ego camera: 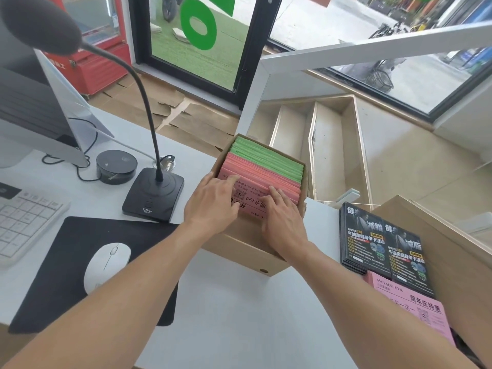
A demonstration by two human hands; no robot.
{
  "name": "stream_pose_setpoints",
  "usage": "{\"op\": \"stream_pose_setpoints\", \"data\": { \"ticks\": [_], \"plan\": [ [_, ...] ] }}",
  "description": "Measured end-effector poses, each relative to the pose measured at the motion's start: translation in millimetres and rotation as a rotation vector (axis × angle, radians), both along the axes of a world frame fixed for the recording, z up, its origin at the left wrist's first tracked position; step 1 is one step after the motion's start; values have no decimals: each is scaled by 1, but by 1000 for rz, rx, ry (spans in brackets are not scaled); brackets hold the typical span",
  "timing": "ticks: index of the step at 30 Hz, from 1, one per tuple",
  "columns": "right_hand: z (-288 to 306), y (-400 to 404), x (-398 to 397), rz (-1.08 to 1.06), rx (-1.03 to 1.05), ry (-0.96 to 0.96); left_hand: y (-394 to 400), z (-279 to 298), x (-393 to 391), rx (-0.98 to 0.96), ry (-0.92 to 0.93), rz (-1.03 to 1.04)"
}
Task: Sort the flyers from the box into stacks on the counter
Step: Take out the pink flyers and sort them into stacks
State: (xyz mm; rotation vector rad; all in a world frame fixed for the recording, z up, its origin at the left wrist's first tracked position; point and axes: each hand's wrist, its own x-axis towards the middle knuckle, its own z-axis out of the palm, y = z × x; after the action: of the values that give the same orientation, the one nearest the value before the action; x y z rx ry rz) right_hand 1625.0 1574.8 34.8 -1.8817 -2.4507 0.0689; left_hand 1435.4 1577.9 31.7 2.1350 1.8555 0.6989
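**Operator Body: Visible Parts**

Two arms enter from the lower edge of the head view. Both forearms are bare to the frame edge; no sleeve shows. The left hand and right hand are ungloved. Fingernails are short and unpainted. Both wrists are bare, as are the fingers.

Both hands, left hand and right hand, on pink flyers in box

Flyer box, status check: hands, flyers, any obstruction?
Both hands, left hand and right hand, in the box, fingers on the red flyers. Green flyers behind, untouched. Nothing blocking.
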Motion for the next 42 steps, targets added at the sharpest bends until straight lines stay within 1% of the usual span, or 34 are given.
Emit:
{"op": "stream_pose_setpoints", "data": {
  "ticks": [2,4,8,11,13,16,19,20,22,24,26,28,30,33,34,36,39,42],
  "plan": [
    [-2,-1,1,-9,27,-18,1,-1,0,6,1,1],
    [-5,-2,2,14,99,-61,1,-1,0,2,3,3],
    [0,-4,2,60,194,-53,0,0,0,-18,-4,18],
    [10,-8,-1,56,81,39,-3,5,1,-21,-24,44],
    [17,-11,-4,47,-13,54,-4,8,2,-19,-33,50],
    [29,-18,-2,38,29,132,-4,7,2,-30,-102,52],
    [46,-27,3,-4,118,238,-4,8,-3,14,-281,62],
    [55,-30,7,-25,142,282,-5,10,-5,28,-387,71],
    [80,-40,23,-35,151,355,-14,27,-7,-11,-643,93],
    [107,-57,49,1,49,394,-29,52,-7,-56,-826,21],
    [129,-77,76,28,-144,408,-47,71,-3,-120,-889,-138],
    [138,-99,100,9,-360,499,-67,75,8,-291,-944,-305],
    [133,-117,122,-46,-522,589,-93,65,27,-401,-948,-364],
    [105,-141,151,-144,-631,498,-141,39,59,-458,-910,-280],
    [91,-148,158,-180,-650,493,-154,28,68,-493,-911,-250],
    [63,-163,165,-273,-651,552,-173,5,84,-587,-916,-143],
    [20,-181,167,-413,-561,600,-187,-30,97,-696,-865,40],
    [-13,-192,171,-503,-475,577,-193,-48,101,-760,-830,89]
  ]
}}
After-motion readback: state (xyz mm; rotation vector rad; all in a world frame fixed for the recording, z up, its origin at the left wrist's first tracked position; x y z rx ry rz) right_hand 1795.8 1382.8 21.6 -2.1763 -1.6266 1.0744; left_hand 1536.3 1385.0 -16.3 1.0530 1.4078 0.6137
